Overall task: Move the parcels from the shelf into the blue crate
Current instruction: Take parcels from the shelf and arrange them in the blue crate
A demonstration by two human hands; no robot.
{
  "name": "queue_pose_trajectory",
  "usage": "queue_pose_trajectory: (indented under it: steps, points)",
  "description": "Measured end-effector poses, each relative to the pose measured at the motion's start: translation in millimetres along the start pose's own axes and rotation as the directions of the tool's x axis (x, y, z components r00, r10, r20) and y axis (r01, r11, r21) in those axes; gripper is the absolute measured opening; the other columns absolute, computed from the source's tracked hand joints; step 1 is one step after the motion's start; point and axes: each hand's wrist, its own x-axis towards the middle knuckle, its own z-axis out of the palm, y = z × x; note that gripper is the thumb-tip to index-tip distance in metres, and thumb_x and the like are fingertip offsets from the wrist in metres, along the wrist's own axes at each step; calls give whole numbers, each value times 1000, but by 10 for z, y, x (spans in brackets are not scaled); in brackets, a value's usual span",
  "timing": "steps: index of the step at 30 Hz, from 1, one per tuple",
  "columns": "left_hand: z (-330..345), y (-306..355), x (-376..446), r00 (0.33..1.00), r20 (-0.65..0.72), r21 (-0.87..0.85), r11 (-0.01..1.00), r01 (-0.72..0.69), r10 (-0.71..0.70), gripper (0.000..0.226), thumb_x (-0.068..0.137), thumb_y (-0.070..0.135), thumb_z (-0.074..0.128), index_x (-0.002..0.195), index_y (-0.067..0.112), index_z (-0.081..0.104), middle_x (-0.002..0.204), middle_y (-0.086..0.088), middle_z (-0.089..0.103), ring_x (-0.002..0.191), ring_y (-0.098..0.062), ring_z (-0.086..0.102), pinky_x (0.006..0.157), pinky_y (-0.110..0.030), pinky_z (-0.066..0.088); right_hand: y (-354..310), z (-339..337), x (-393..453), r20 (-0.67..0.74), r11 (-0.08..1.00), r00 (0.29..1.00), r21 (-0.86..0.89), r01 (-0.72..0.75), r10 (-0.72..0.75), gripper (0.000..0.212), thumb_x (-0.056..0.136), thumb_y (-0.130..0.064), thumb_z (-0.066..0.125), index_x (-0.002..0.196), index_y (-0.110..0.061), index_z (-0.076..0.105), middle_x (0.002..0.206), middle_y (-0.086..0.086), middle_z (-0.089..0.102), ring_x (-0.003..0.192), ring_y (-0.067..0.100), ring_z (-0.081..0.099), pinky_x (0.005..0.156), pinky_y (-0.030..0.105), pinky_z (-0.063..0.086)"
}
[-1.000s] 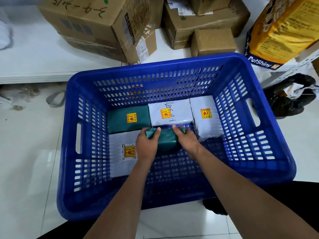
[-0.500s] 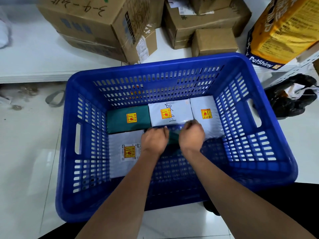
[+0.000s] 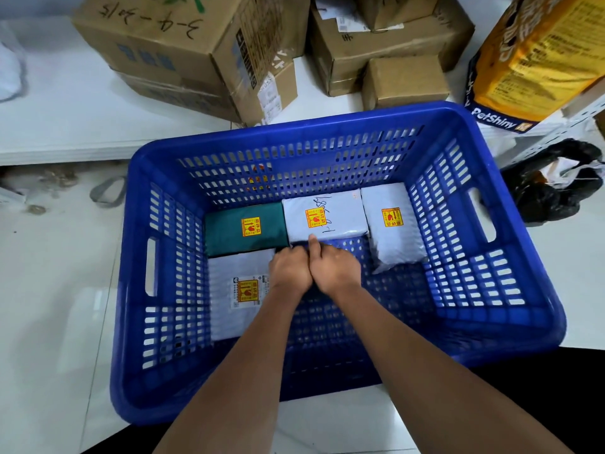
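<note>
Both hands inside blue crate [image 3: 510,244], side by side, knuckles up: left hand [image 3: 289,273] and right hand [image 3: 334,268], fingers curled under, whatever held hidden beneath. Just beyond: green parcel [image 3: 245,229], white parcel [image 3: 322,217]. White parcel with label [image 3: 239,296] just left.

The floor [image 3: 49,290] is of pale glossy tiles and reflects soft light. A low white shelf [image 3: 65,126] carries brown cardboard boxes [image 3: 183,50] and a yellow bag [image 3: 537,57]. A black plastic bag [image 3: 553,185] lies at the right.
</note>
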Motion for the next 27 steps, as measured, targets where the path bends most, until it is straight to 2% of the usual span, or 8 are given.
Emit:
queue_pose_trajectory:
  steps: [3, 7, 10, 12, 14, 18, 22, 27]
  points:
    - [51, -71, 0, 988, 28, -312, 938, 153, -152, 43, 102, 27, 38, 97, -2, 69, 106, -24, 67, 106, -39, 59, 87, -37, 44, 94, 72, 85, 66, 997, 995, -8, -79, 80, 49, 105, -32, 21, 129, -5, 54, 119, 19, 63, 109, 36, 59, 80, 39, 46]
    - [104, -106, -45, 951, 93, -557, 776, 296, -295, 44, 101, 28, 40, 99, -5, 68, 107, -25, 66, 104, -40, 58, 85, -37, 44, 174, 42, 114, 113, 918, 964, 297, -264, 241, 50, 103, -36, 30, 111, 2, 63, 119, 24, 63, 111, 37, 57, 92, 37, 44]
    - [142, -167, 63, 910, 270, -769, 499, 400, -315, 39, 97, 30, 39, 106, 13, 73, 116, -14, 67, 97, -32, 62, 86, -35, 51, 159, -18, 202, 229, 806, 898, 397, -439, 376, 50, 106, -32, 27, 133, 3, 50, 136, 26, 52, 125, 38, 50, 101, 38, 40]
    - [133, -175, 78, 871, 391, -851, 244, 465, -297, 34, 98, 24, 39, 107, 16, 70, 109, -12, 68, 82, -27, 62, 71, -31, 51, 157, -25, 267, 304, 734, 865, 460, -499, 398, 54, 106, -37, 24, 139, 0, 45, 139, 23, 50, 127, 36, 49, 103, 37, 40]
    - [84, -178, 47, 828, 486, -840, 109, 531, -281, 25, 96, 26, 44, 100, 15, 66, 92, -12, 69, 70, -26, 62, 64, -30, 49, 182, -6, 313, 392, 637, 847, 560, -529, 359, 62, 104, -47, 24, 138, -2, 49, 144, 16, 48, 128, 31, 49, 108, 37, 40]
    - [103, -229, 45, 710, 679, -715, 52, 697, -187, 21, 89, 38, 51, 85, 19, 59, 76, -8, 64, 68, -27, 60, 67, -35, 48, 286, 54, 365, 518, 389, 772, 669, -634, 368, 60, 104, -47, 24, 140, -5, 48, 146, 9, 47, 121, 24, 50, 110, 37, 37]
    - [138, -265, 119, 638, 751, -650, -19, 760, -173, 24, 93, 38, 50, 86, 16, 56, 83, -12, 60, 79, -32, 58, 80, -51, 47, 364, 77, 429, 587, 265, 728, 684, -680, 354, 53, 100, -47, 34, 127, -8, 57, 120, 12, 64, 92, 25, 59, 90, 38, 50]
    - [215, -327, 165, 535, 843, -536, -155, 830, -56, 22, 91, 24, 51, 93, 5, 62, 80, -19, 69, 71, -36, 66, 62, -51, 57, 434, 111, 490, 652, 199, 652, 632, -749, 386, 51, 98, -53, 36, 108, -11, 61, 102, 13, 67, 75, 27, 63, 82, 37, 54]
